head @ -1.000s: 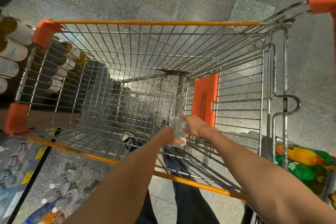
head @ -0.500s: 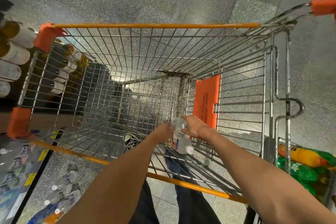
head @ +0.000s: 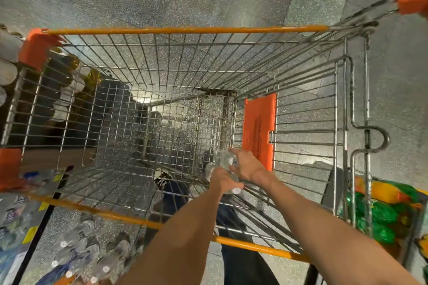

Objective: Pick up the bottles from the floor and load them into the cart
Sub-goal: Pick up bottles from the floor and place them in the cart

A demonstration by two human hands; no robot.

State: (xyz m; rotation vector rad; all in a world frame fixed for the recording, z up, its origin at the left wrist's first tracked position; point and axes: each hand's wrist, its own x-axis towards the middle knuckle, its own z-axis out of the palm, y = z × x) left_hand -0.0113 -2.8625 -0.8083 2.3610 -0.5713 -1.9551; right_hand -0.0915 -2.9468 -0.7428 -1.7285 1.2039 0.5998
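Two clear plastic bottles [head: 223, 162], as near as the blur lets me count, are low inside the shopping cart [head: 185, 29], at the near right corner of its wire floor, just beside the orange plastic panel [head: 259, 129] on the right wall. Both hands are on them: the left hand [head: 223, 180] has its fingers curled over the nearer bottle, whose white cap [head: 236, 190] peeps out below the knuckles, and the right hand [head: 245, 164] has fingers bent round the farther one from the right. How tightly either holds I cannot tell; the fingertips are hidden under the plastic. Judging by their look, these are small water bottles: light, thin-walled, smooth and a bit slippery, likely to dent under a hard squeeze and to roll on the wire grid once let go. The body, round its middle, seems the best place to grip, laying each on its side along the wires so it settles. More bottles on the floor [head: 88, 259] lie in a heap at the near left, outside the cart, caps upward, not yet loaded. A store shelf of dark bottles [head: 62, 71] shows through the left wall, and green and yellow packs [head: 382, 213] sit at the near right.
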